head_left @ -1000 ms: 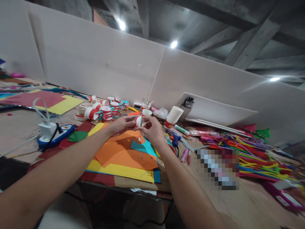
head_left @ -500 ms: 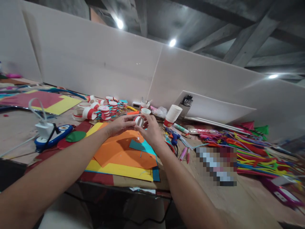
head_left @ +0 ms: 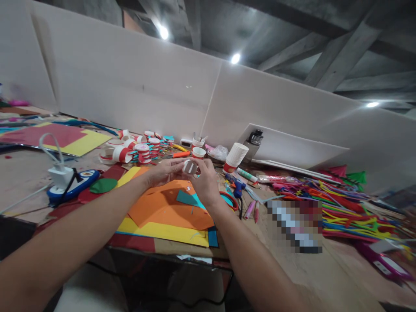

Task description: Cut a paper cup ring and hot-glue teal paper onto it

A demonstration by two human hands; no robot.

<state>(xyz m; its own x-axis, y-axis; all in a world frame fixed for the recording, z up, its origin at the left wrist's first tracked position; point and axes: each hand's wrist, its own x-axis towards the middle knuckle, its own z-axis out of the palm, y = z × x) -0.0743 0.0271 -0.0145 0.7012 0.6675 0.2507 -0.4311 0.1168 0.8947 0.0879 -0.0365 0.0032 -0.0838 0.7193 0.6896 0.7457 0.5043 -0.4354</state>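
Note:
Between my two hands, above the orange paper [head_left: 156,195], is a cut-down paper cup [head_left: 190,167] with a white rim. Its round face, grey-brown with a pale stripe, is turned towards me. My left hand [head_left: 169,170] grips it from the left with the fingers closed. From the right, my right hand [head_left: 205,175] pinches its edge; some of those fingertips are hidden behind it. A strip of turquoise paper [head_left: 188,198] lies on the orange sheet below the hands. Just behind them stands a white and red paper cup [head_left: 198,152].
Left of the hands are several cut red and white cup pieces [head_left: 143,152] and a blue power strip [head_left: 76,184]. On the right lie a stack of paper cups [head_left: 236,156], a blue glue gun [head_left: 239,187], a glue stick [head_left: 247,174] and many coloured pipe cleaners [head_left: 344,208].
The cut-down cup has turned in my fingers and sits slightly lower, so its round face shows more. My right hand has shifted a little, uncovering the cup behind.

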